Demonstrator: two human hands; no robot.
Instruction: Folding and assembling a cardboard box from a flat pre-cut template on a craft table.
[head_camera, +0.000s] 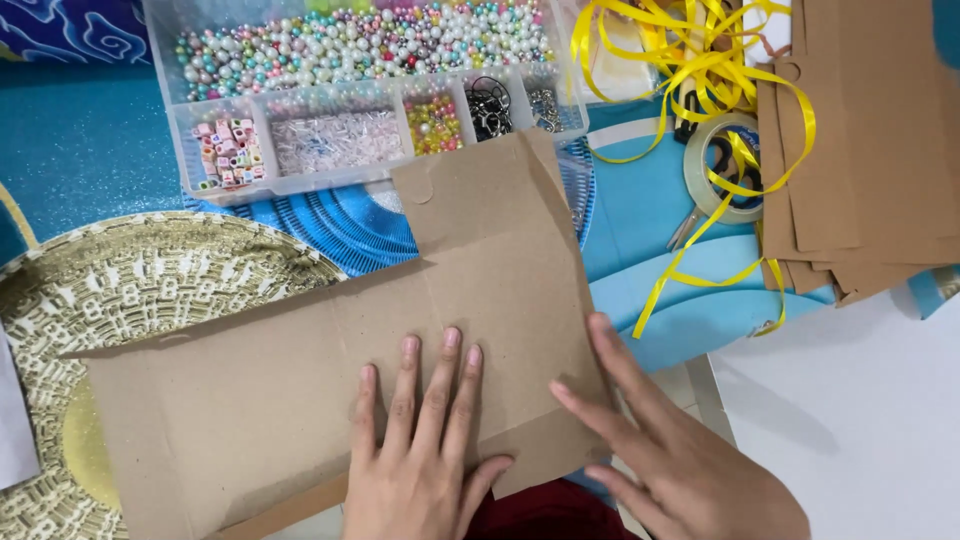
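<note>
Pressed flat with open fingers on the brown card sheet (300, 390), left hand (425, 440) in the middle, right hand (660, 450) at its right edge, sheet stretched long to the left.

So much colour here: the cardboard sheet (330, 370) in the middle is plain kraft brown, same as the stack of cardboard pieces (860, 150) far right. The clear bead box (360, 90) is full of pastel pearls in pink, white, teal and gold, plus little pink-and-white cube beads. Bright yellow ribbon (700, 80) curls far right. The mat (650, 210) is glittery turquoise, with a gold-and-white patterned plate (130, 290) at left.
</note>
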